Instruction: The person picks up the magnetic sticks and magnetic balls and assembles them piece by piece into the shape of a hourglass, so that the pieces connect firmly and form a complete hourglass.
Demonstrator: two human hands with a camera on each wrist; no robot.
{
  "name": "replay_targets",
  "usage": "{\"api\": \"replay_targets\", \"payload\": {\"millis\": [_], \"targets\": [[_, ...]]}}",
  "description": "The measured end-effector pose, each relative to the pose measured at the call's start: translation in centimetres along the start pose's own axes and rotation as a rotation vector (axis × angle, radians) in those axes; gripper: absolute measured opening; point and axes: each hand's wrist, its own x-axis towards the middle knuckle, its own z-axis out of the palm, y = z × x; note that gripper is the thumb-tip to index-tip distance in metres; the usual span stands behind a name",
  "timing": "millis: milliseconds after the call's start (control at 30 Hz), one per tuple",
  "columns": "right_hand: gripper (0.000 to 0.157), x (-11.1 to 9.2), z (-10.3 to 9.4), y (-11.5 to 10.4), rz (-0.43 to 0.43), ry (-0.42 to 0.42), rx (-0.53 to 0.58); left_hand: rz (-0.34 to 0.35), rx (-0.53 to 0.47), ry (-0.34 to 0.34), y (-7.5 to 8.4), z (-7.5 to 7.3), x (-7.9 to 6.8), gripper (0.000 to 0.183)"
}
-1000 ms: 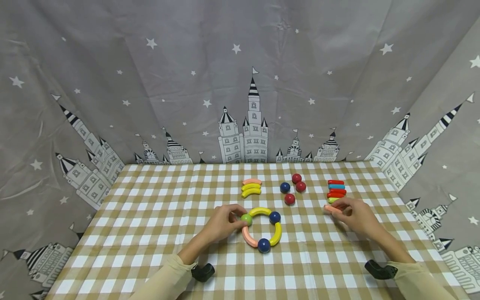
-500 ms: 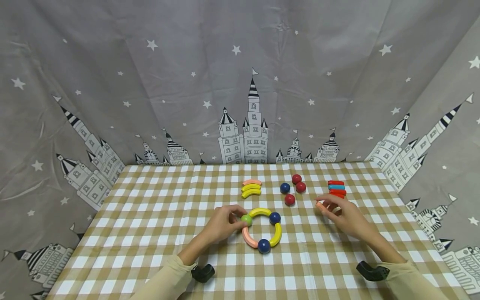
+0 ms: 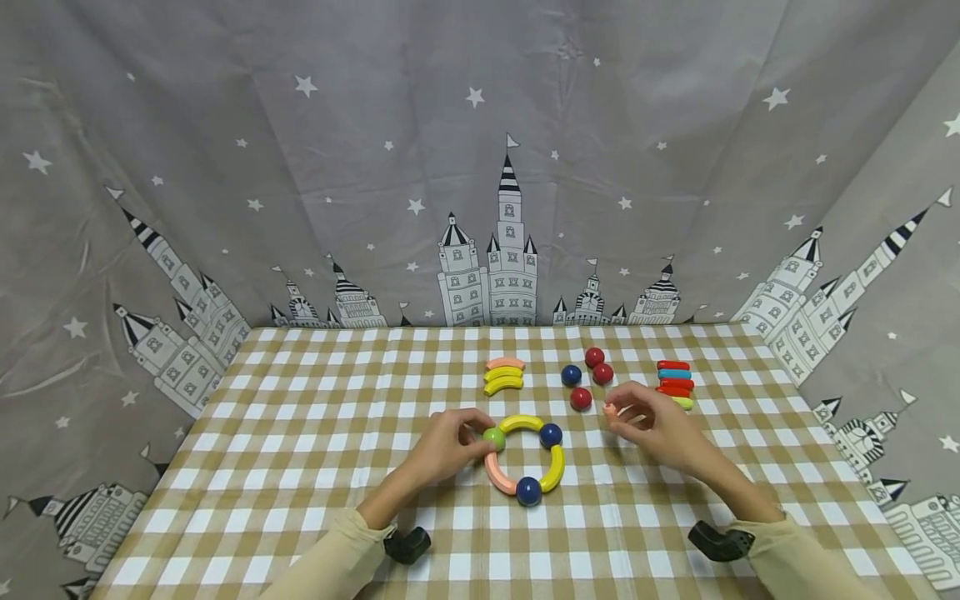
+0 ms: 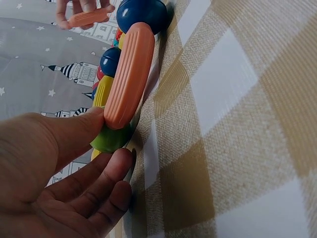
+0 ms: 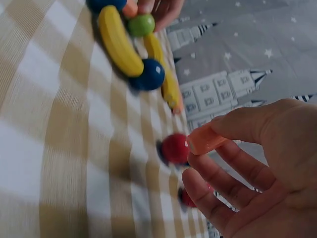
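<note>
With the left hand (image 3: pixel 446 446), pinching a glossy lime-green ball (image 4: pixel 111 140) between thumb and bent fingers — closed only as far as the ball allows. Set at the left side of a ring on a brown-and-white checked cloth (image 3: pixel 322 475), against the end of a ridged salmon-orange curved rod (image 4: pixel 131 74). In line round the same ring with two glossy yellow curved rods (image 3: pixel 553 469) and two dark blue balls (image 3: pixel 528 491).

With the right hand (image 3: pixel 663 429), gripping a second salmon-orange curved rod (image 5: pixel 205 139) between thumb and fingertips — with the other fingers loosely bent and apart. Held above the cloth, right of the ring and well apart from it, near a glossy red ball (image 3: pixel 581 399). Just behind this hand, see also a row of red, light blue and lime-green rods (image 3: pixel 675 374).
</note>
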Motion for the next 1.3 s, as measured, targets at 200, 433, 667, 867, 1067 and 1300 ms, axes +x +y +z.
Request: {"api": "replay_targets", "payload": {"millis": [200,433,667,867,1067,1300], "targets": [[0.030,1.1,1.6,-1.3,-0.053,-0.009,0.095,0.031,-0.004,0.016,0.1,0.3,0.0,0.023],[0.030,2.4,3.5,-2.6,-0.085,-0.013,0.135,0.042,0.001,0.034,0.2,0.6,0.1,0.022],[0.029,3.0,4.9,-2.5,-0.092,0.001,0.119,0.040,-0.005,0.030,0.2,0.6,0.1,0.023],[0.029,2.9,5.4,-2.6,-0.073,0.003,0.103,0.039,-0.020,0.031,0.3,0.6,0.1,0.023],[0.028,2.9,5.6,-2.4,-0.080,0.001,0.106,0.042,-0.028,0.041,0.2,0.7,0.2,0.023],[0.029,3.1,5.7,-2.2,-0.089,0.015,0.090,0.035,-0.023,0.050,0.2,0.8,0.2,0.023]]}}
